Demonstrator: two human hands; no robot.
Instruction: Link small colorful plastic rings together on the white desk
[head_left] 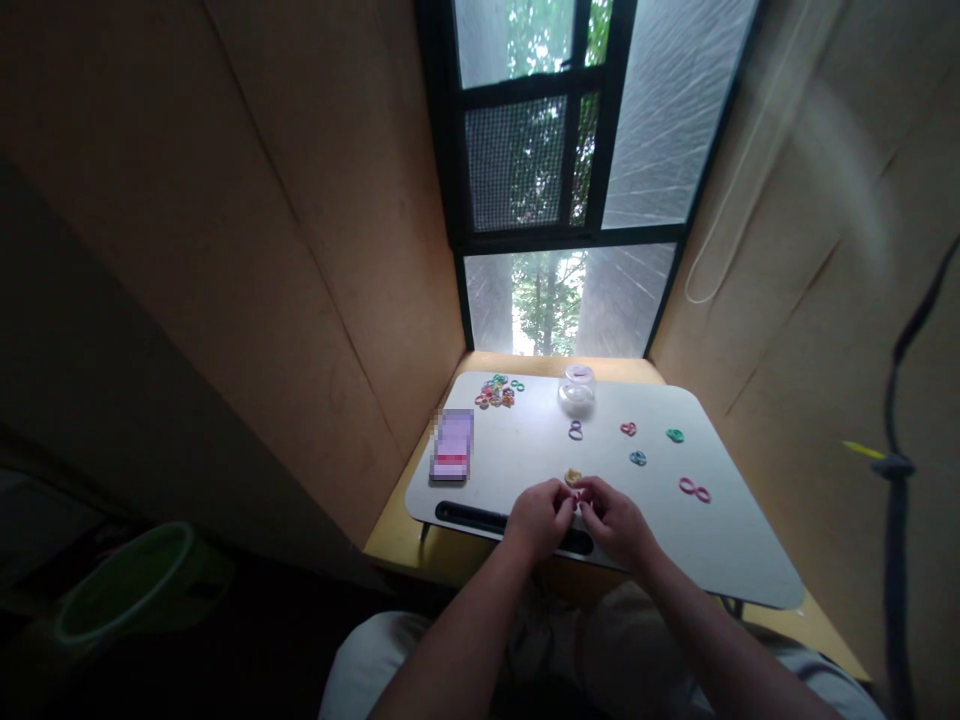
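Over the near edge of a white lap table (525, 440), my left hand (541, 512) and my right hand (615, 515) meet fingertip to fingertip. Both are closed in a pinch on a small pinkish-red hair tie (577, 499), mostly covered by the fingers. Just beyond the fingertips lies a yellow hair tie (572, 477). Farther off are a purple hair tie (575, 430), a red one (628, 429), a blue one (637, 458) and a green one (676, 435). A pink hair tie (694, 489) lies in a figure eight right of my right hand.
A pile of mixed hair ties (496, 392) sits at the far left. A clear jar (577, 390) stands at the back, and a phone (453, 445) lies at left. A dark slot (469, 516) runs along the near edge. Wooden walls flank the table; a green bin (142, 580) is low left.
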